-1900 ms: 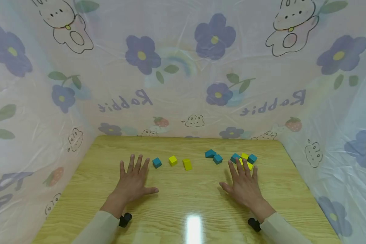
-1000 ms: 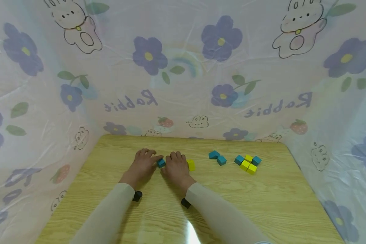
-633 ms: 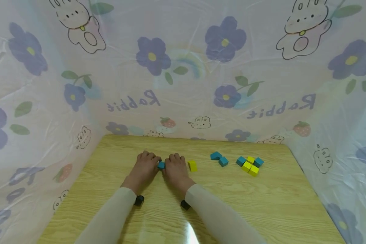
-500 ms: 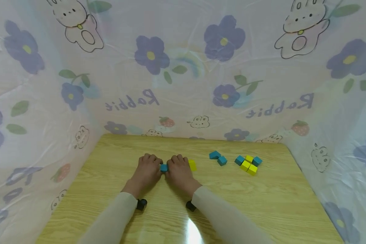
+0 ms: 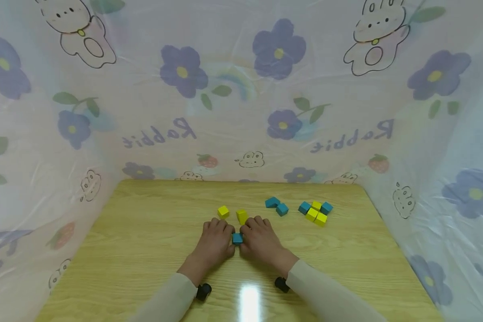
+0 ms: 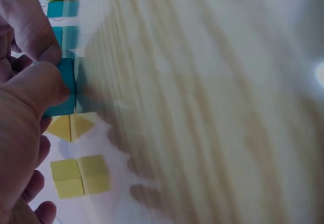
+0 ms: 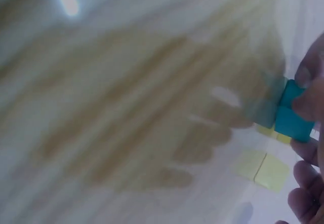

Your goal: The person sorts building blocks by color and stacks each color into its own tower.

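A small blue cube (image 5: 237,239) sits on the wooden tabletop between my two hands. My left hand (image 5: 212,243) pinches its left side with curled fingers and thumb, while my right hand (image 5: 262,242) grips the right side. In the left wrist view both thumbs press the near face of the blue cube (image 6: 65,89). The right wrist view shows it low at the table surface, fingers wrapped behind the blue cube (image 7: 293,122). Just beyond the hands stand a yellow wedge-like block (image 5: 242,217) and a yellow cube (image 5: 223,212).
Farther right lie a blue angled block (image 5: 272,202) and a second blue cube (image 5: 282,209). Right of these, several blocks cluster together, among them a yellow cube (image 5: 320,219) and a blue cube (image 5: 326,208). A patterned curtain (image 5: 225,134) encloses the table (image 5: 153,214) behind and at both sides.
Both hands, earlier spread open and apart, came together on the blue cube at the left. They have since drawn it rightward and nearer the body, uncovering the yellow cube.
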`<state>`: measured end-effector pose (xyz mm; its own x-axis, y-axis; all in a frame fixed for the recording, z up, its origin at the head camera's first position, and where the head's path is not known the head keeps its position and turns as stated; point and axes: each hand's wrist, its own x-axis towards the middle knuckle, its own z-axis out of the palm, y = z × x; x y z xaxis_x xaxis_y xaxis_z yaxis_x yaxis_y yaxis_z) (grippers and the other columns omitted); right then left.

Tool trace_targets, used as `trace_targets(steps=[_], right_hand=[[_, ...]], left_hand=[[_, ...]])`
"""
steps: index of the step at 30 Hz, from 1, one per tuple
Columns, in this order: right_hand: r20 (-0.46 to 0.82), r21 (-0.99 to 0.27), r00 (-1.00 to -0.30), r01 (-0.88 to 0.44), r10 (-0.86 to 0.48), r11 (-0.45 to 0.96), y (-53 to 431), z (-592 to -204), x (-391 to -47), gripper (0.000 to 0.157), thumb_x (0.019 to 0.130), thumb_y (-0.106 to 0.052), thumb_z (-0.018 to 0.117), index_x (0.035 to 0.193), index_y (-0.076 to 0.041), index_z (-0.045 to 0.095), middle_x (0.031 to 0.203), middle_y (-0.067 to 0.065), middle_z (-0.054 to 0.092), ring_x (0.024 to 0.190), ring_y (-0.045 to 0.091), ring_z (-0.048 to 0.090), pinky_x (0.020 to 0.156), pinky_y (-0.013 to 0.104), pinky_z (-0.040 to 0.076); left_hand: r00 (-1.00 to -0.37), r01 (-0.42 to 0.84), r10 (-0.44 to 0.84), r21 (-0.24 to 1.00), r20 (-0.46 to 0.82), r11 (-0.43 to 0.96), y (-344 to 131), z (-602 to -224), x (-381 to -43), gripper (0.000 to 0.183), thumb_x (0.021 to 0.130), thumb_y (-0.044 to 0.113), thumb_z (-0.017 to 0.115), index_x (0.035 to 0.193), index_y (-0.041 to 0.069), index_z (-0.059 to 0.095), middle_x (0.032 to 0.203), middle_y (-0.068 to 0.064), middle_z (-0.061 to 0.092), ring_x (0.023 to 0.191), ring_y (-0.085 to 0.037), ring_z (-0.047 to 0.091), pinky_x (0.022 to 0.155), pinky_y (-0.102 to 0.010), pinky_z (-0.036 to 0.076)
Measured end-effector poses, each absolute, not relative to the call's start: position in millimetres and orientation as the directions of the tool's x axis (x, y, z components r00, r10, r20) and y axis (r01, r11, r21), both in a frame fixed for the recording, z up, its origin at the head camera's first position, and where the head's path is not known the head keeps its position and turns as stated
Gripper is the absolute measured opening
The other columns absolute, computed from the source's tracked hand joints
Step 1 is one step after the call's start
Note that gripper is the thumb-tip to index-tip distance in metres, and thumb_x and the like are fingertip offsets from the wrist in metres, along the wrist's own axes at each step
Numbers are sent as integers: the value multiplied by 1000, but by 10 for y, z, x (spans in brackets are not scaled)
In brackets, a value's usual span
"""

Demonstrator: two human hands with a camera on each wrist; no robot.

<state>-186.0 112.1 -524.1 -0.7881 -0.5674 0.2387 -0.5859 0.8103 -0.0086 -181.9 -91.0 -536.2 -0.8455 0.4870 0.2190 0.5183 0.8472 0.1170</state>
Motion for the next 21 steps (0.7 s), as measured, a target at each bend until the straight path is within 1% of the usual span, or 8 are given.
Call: trace_targets(steps=[4,9,14,16,21], right_hand=[[232,-3,-790,-584,-567,812,1177,-5271,-1865,18,97,-34,71,103,-17,68,104,-1,58,92,21,44,81,36,36],[262,6,-779,-590,-570,808,1206,-5319,-1887,19,97,-36,71,101,-18,66,102,-2,58,90,20,44,79,35,35],[260,1,-778,-592,-572,806,1211,-5349,-1901,19,98,-36,69,102,-18,65,101,-2,57,89,20,43,79,34,33],[249,-22,-786,-588,-566,808,1232,-5323,-1895,21,97,-36,68,105,-17,67,105,-1,59,92,20,45,80,35,34],[278,-160,-825,-544,-492,823,1490,-5219,-1953,36,92,-37,73,116,-10,69,114,5,62,101,27,50,86,43,39]], left_hand=[[-842,521,496,82,212,850,-881,-5413,-1841,32,93,37,75,115,13,69,103,-1,58,97,-23,45,89,-44,38],[-836,529,503,75,218,845,-879,-5412,-1859,33,94,39,75,114,13,70,104,0,60,97,-22,45,89,-43,38],[-835,534,509,86,209,841,-894,-5403,-1867,33,95,42,75,113,15,71,105,2,61,98,-21,45,90,-43,38],[-836,536,511,96,202,839,-898,-5393,-1864,33,96,42,74,114,15,71,106,2,62,99,-21,46,91,-43,38],[-837,536,510,106,200,837,-889,-5399,-1853,34,96,41,74,117,15,72,110,2,64,101,-21,48,91,-43,38]])
